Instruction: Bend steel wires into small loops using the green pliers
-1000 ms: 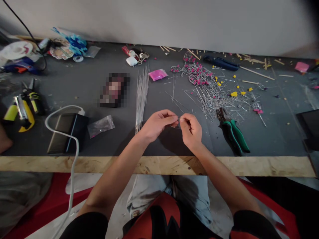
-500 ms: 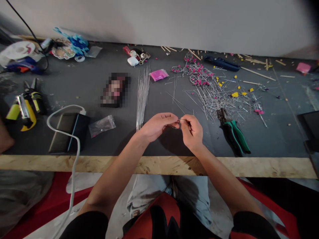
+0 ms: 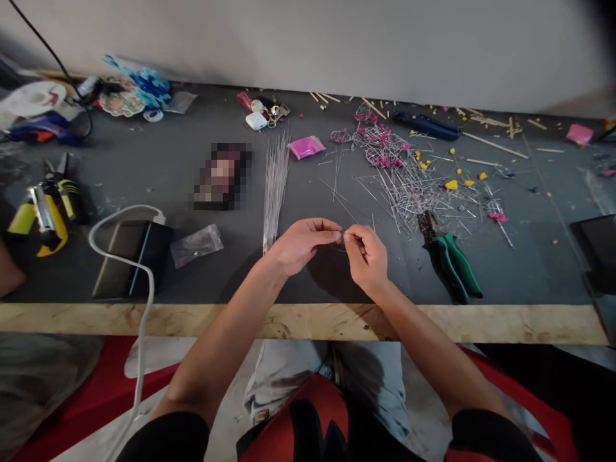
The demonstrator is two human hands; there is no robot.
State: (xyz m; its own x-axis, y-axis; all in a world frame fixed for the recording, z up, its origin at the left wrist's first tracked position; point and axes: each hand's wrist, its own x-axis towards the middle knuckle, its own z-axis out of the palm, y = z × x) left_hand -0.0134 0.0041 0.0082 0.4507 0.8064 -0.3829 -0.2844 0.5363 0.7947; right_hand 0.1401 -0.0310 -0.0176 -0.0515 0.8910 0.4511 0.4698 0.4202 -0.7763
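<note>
My left hand (image 3: 308,242) and my right hand (image 3: 368,255) meet above the front of the dark table. Each is closed in a pinch, the fingertips almost touching. Between them runs a thin wire (image 3: 339,249), only faintly seen; its ends are hidden by the fingers. Just beyond my left hand lies a bundle of straight wires (image 3: 276,186). To the right of my right hand are green-and-black pliers (image 3: 450,260), their jaws at a heap of wire pieces (image 3: 409,186). Pink beads (image 3: 385,144) and yellow bits (image 3: 451,185) sit among the heap.
A pink packet (image 3: 307,147), a small clear bag (image 3: 197,245) and a black power bank (image 3: 132,256) with a white cable lie around. Cutting tools (image 3: 48,212) and another person's arm (image 3: 8,269) are at left. A dark blue tool (image 3: 426,124) and sticks lie along the back.
My fingertips have shifted slightly, with my right hand a little to the left and its fingers curled closer in the pinch. The things on the table stay put; the view moved slightly.
</note>
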